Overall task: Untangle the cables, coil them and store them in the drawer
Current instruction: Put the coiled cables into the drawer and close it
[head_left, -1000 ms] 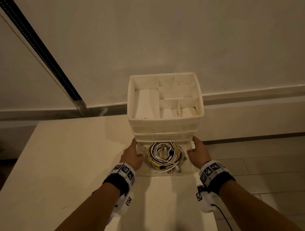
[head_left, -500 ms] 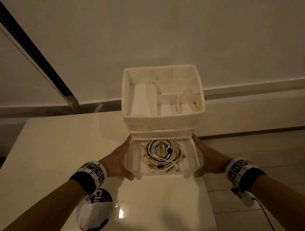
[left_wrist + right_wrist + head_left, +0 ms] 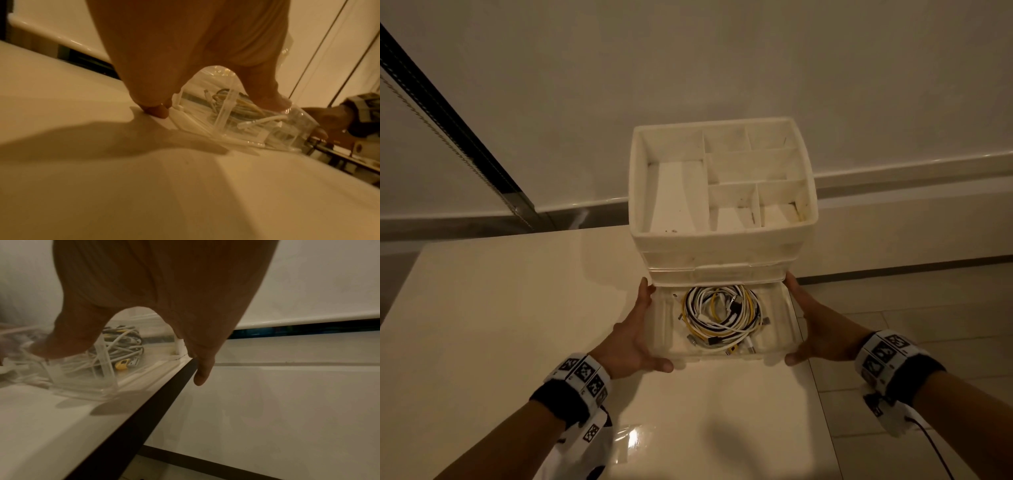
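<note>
Centre frame: left hand point(image 3: 633, 337) and right hand point(image 3: 822, 329), fingers straight, flank open drawer point(image 3: 784, 342); coiled cables point(image 3: 720, 313) inside; apparently braced for pushing it shut.

Dim warm light, plain wall point(image 3: 688, 68), glossy white table point(image 3: 500, 308), perhaps tiled floor point(image 3: 911, 325)

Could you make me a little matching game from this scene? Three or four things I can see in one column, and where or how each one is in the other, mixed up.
Things:
1. coiled cables
2. left hand
3. right hand
4. top tray

Places or states:
A. against the drawer's right side
B. divided into compartments, nothing in them
C. lying inside the pulled-out clear drawer
D. against the drawer's left side, thumb at the front

Pairs: 1-C, 2-D, 3-A, 4-B
</note>
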Tool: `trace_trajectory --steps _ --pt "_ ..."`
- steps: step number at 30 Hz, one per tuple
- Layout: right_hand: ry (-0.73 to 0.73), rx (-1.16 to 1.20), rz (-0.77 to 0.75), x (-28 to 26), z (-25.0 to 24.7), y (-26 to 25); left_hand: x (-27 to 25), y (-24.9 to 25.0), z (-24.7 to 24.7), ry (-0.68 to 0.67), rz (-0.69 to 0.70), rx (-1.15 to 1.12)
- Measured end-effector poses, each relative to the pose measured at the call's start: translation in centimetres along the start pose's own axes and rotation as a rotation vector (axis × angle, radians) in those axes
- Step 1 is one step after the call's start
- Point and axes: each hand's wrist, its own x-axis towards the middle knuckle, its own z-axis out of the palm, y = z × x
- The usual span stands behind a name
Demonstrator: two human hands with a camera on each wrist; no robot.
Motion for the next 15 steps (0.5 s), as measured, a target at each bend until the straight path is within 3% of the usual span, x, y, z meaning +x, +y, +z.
trace_trajectory --steps 4,7,15 --pt "0.044 -0.003 0.005 0.3 0.0 0.3 0.3 1.0 -0.1 0.070 0.015 0.109" --pt "0.084 0.014 0.052 0.5 0.0 0.7 0.2 1.5 0.0 0.119 -0.065 0.163" --pt "0.127 0.046 0.050 1.3 -0.2 1.4 0.7 2.0 0.3 0.100 -0.090 0.180"
